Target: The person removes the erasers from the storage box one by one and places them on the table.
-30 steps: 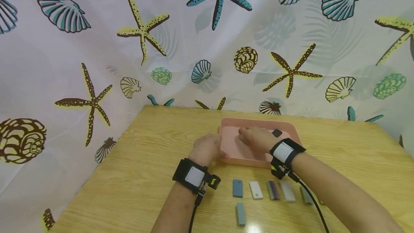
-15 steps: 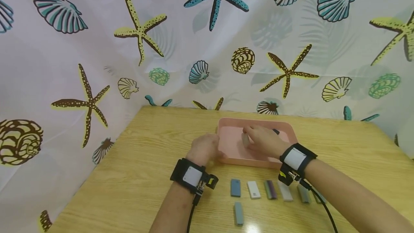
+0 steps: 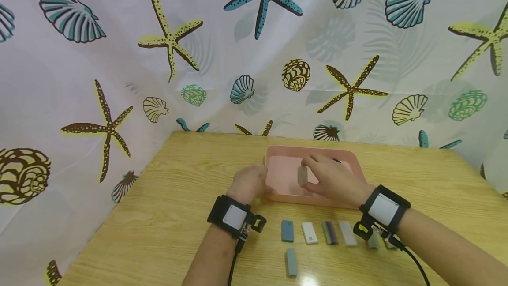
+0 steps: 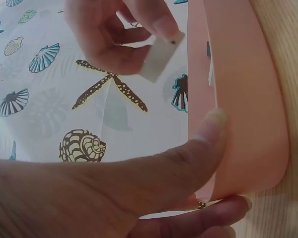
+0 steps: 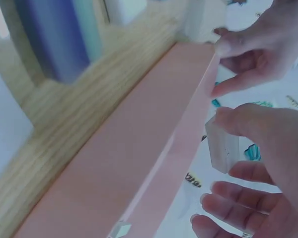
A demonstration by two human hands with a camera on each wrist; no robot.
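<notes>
My left hand grips the left wall of a pink tray, thumb inside the rim and fingers outside, as the left wrist view shows. Between the thumb and fingers of my right hand is a small whitish-grey eraser, held upright above the tray. The left wrist view has this eraser tilted in the pinch, with a dark speck near one corner. In the right wrist view the eraser is clear of the tray wall, and the other fingers are spread below it.
In front of the tray lies a row of erasers: a blue one, a white one, a striped one, a pale one and others partly behind the right wrist. A grey-blue eraser lies nearer. Something dark shows inside the tray.
My right hand has risen from the tray's floor and shifted slightly right, with the eraser now visible in its pinch. The left hand keeps its grip on the tray.
</notes>
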